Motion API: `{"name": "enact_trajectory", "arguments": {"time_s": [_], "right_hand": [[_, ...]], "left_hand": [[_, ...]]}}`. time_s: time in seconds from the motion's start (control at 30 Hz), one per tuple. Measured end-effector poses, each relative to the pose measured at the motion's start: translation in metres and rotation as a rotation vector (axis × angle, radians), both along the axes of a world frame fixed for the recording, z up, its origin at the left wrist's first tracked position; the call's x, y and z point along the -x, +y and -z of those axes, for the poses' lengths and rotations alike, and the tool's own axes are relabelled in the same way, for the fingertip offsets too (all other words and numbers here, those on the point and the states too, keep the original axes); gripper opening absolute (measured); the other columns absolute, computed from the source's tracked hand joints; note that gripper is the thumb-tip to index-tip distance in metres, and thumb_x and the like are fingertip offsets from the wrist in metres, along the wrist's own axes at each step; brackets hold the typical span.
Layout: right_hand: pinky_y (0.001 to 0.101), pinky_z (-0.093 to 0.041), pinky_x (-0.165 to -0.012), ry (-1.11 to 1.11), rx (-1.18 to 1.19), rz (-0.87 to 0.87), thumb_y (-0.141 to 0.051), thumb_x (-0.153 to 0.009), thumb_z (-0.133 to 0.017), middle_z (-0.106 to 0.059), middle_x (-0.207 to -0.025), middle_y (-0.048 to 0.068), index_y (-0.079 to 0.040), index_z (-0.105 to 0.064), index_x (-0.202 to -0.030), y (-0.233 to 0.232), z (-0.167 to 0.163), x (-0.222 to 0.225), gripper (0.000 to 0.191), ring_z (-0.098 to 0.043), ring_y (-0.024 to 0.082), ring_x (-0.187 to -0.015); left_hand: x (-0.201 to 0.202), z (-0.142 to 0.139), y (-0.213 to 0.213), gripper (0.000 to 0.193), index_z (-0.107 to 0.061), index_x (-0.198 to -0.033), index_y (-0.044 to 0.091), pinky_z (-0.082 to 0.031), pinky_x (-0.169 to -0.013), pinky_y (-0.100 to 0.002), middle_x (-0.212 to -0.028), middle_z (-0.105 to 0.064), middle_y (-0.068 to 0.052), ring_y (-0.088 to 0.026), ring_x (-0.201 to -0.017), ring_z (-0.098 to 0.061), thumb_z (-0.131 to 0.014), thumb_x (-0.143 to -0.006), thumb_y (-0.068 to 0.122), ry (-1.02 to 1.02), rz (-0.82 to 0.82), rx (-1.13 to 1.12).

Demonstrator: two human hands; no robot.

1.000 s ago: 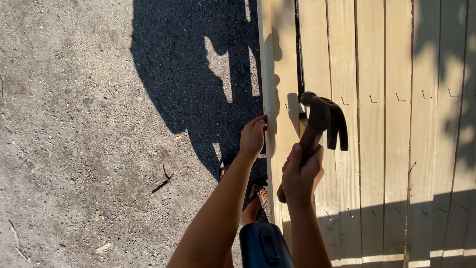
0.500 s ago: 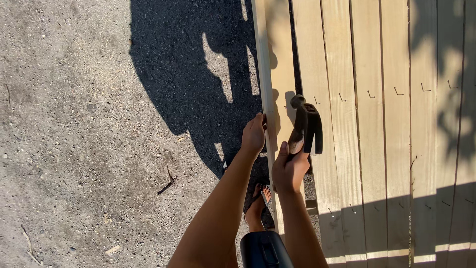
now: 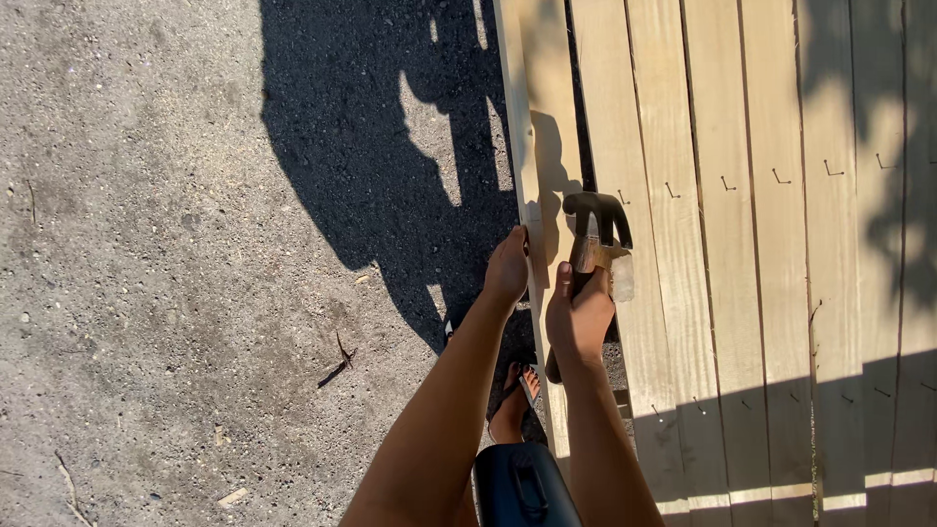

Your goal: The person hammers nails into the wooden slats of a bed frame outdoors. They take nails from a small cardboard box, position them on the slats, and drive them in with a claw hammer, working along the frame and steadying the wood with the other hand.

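Fingers of right hand (image 3: 578,322) gripping one hammer (image 3: 597,234), left hand (image 3: 508,268) holding one plank (image 3: 542,146)

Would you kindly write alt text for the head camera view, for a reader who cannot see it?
Seen from above, a person's right hand holds a claw hammer over a row of pale wooden slats, while the left hand steadies the outermost slat at its edge. Gravel ground with the person's shadow lies to the left, and a sandalled foot shows below.

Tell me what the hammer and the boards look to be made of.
Hammer: dark, dull head, likely metal, on a pale handle with visible grain, apparently wood. Boards: light, unfinished timber, judging by grain lines and bare colour. Loose plank under the left hand looks the same.
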State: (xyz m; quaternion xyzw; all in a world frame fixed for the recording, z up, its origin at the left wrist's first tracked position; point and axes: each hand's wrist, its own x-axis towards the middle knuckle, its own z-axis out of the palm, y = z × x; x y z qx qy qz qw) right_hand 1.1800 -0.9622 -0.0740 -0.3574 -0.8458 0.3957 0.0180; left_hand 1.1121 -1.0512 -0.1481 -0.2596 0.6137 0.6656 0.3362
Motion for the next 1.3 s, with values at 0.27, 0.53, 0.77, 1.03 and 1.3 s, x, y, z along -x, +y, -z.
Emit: {"name": "enact_trajectory", "arguments": {"time_s": [0.27,0.53,0.77,1.03,1.3], "right_hand": [[0.0377,-0.047,-0.051,-0.033,0.441,0.142,-0.03,-0.105,-0.061,-0.059,-0.069,0.014,0.002,-0.057,-0.104,0.004,-0.032,-0.03,0.032,-0.056,0.025,-0.055],[0.0292,-0.04,-0.047,0.42,0.528,0.358,-0.028,-0.108,-0.058,-0.052,-0.062,0.006,-0.002,-0.047,-0.102,0.053,-0.097,-0.154,0.028,-0.047,0.013,-0.048],[0.0311,-0.042,-0.046,0.412,0.549,0.785,-0.034,-0.107,-0.059,-0.051,-0.069,0.006,-0.004,-0.05,-0.102,0.074,-0.093,-0.224,0.032,-0.049,0.014,-0.052],[0.0317,-0.042,-0.046,0.349,0.591,0.934,-0.033,-0.104,-0.06,-0.053,-0.068,0.008,-0.004,-0.053,-0.104,0.039,-0.085,-0.294,0.03,-0.049,0.015,-0.049],[0.0307,-0.042,-0.043,0.37,0.711,0.941,-0.031,-0.103,-0.059,-0.054,-0.066,0.007,-0.004,-0.049,-0.097,0.011,-0.067,-0.266,0.029,-0.05,0.014,-0.048]], "left_hand": [[-0.027,-0.013,-0.002,0.049,-0.052,-0.145,0.005,-0.044,-0.105,-0.038,-0.143,-0.056,-0.013,-0.026,-0.124,-0.058,-0.045,-0.103,0.028,0.268,0.059,0.176],[-0.031,-0.096,0.032,0.1,-0.033,-0.154,0.007,-0.044,-0.107,-0.047,-0.15,-0.041,-0.02,-0.043,-0.136,-0.044,-0.084,-0.068,0.004,0.897,0.603,0.262],[-0.046,-0.063,0.07,0.077,-0.048,-0.129,0.009,-0.051,-0.109,-0.043,-0.135,-0.059,-0.015,-0.038,-0.13,-0.058,-0.092,-0.067,0.012,1.086,0.54,0.198],[-0.05,-0.047,0.056,0.068,-0.057,-0.128,0.009,-0.058,-0.094,-0.041,-0.124,-0.069,-0.014,-0.036,-0.112,-0.069,-0.09,-0.069,0.012,1.152,0.574,0.406],[-0.065,-0.075,0.042,0.067,-0.057,-0.129,0.007,-0.059,-0.099,-0.04,-0.128,-0.069,-0.015,-0.034,-0.116,-0.07,-0.09,-0.071,0.013,1.247,0.521,0.387]]}}
